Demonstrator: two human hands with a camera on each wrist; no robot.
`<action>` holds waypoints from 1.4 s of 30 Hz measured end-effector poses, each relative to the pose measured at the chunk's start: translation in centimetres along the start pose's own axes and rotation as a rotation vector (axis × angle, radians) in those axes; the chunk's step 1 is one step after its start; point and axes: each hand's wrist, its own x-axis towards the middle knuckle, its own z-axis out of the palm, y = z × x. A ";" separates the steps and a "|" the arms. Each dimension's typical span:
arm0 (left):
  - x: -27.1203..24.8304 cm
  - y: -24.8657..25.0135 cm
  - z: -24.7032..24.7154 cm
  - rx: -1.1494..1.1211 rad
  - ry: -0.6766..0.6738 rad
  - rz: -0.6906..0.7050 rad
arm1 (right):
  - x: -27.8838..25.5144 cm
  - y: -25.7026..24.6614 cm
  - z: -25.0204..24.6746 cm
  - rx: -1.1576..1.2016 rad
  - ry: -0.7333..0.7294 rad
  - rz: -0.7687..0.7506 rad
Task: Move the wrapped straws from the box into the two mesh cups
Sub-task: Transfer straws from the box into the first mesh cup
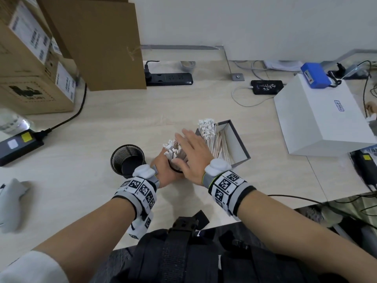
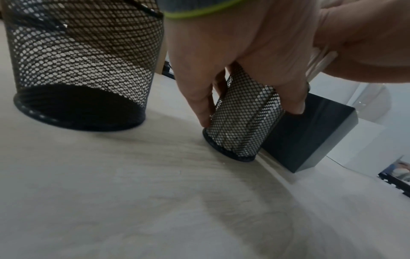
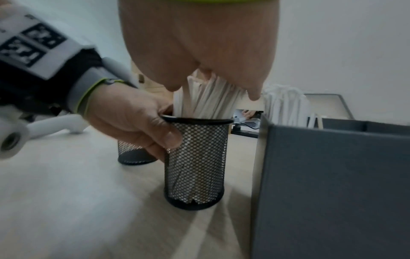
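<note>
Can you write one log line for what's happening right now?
left hand holds cup | right hand flat on straws | box part full

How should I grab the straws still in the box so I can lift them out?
Pinch them near their upper halves, coming from above. The remaining straws lean upright against the far-left wall of the grey box, so their white wrapper tops stick out over the rim while the walls block a sideways reach. The open top is the free way in. Squeeze gently: the paper wrappers probably crumple.

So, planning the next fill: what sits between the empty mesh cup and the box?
The filled mesh cup, gripped by the left hand, seen in the head view.
</note>
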 end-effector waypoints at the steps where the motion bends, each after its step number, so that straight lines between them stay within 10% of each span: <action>1: 0.1 -0.3 0.0 -0.017 0.001 -0.029 | 0.0 0.2 0.0 0.032 0.047 0.009; 17: 1.0 0.0 -0.2 0.070 -0.022 -0.127 | 1.3 0.9 -1.1 0.203 0.262 0.022; 23: 0.7 0.7 0.6 0.143 0.047 -0.150 | -1.0 5.9 -4.5 0.279 0.534 0.453; 29: 0.3 1.5 0.3 0.137 0.059 -0.156 | -0.8 7.3 -3.1 0.248 0.037 0.684; 42: 0.5 1.0 0.0 0.084 0.138 -0.054 | 0.6 5.9 -1.4 0.251 0.082 0.721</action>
